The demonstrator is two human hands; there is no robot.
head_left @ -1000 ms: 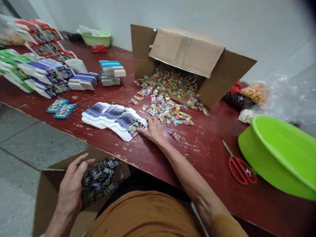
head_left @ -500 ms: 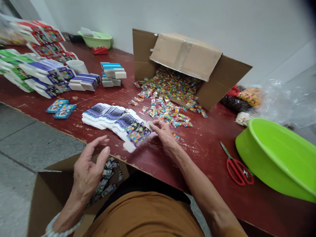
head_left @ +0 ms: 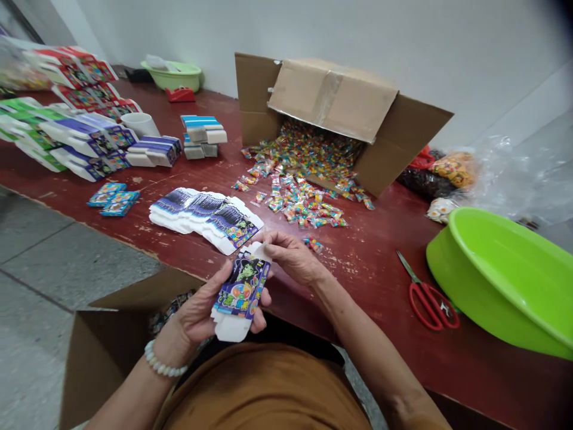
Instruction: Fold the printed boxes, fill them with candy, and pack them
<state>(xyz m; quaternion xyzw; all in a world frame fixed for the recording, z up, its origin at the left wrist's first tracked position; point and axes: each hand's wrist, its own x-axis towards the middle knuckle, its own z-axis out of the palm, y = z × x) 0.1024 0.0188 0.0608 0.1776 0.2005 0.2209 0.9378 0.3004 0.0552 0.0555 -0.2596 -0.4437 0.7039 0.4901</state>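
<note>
A small flat purple printed box (head_left: pixel 242 289) with a witch picture is held over my lap, just in front of the table edge. My left hand (head_left: pixel 203 310) cradles it from below, fingers wrapped round it. My right hand (head_left: pixel 290 258) pinches the white flap at its top end. Just beyond lies a fanned row of the same flat boxes (head_left: pixel 206 216) on the red table (head_left: pixel 367 269). Behind them, colourful wrapped sweets (head_left: pixel 304 197) spill from a cardboard box (head_left: pixel 340 113) lying on its side.
An open carton (head_left: pixel 111 334) with small dark packets stands at my lower left. Red scissors (head_left: pixel 427 298) and a green basin (head_left: pixel 510 280) sit at the right. Stacks of coloured boxes (head_left: pixel 76 128), a white cup (head_left: pixel 139 124), a far green bowl (head_left: pixel 172 73) and plastic bags (head_left: pixel 452 170) line the back.
My right hand drew one flat box off the fanned row toward me. My left hand rose out of the carton and took hold of that box from below.
</note>
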